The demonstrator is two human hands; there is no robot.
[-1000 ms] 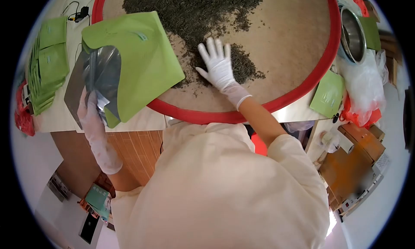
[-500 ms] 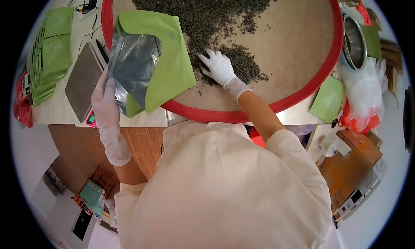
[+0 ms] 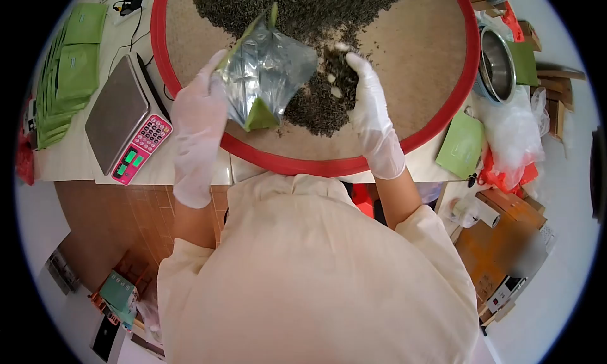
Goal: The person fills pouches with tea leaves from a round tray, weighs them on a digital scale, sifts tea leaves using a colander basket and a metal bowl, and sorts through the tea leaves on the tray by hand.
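Note:
My left hand, in a white glove, grips the side of a green foil-lined pouch. The pouch gapes toward the right, its silver inside showing. Close to that mouth is my right hand, also gloved, with curled fingers and palm turned inward around a handful of dark dried tea leaves. A small pile of the leaves lies below the two hands. Behind it spreads a larger heap on the round red-rimmed tray.
A scale with a pink keypad and lit green display stands left of the tray. Stacked green pouches lie farther left. On the right are a steel bowl, a flat green pouch and clear plastic bags.
The pouch has moved right over the tray and turned its mouth rightward, uncovering the scale's keypad. My right hand has gone from resting on the small pile to holding leaves beside the pouch.

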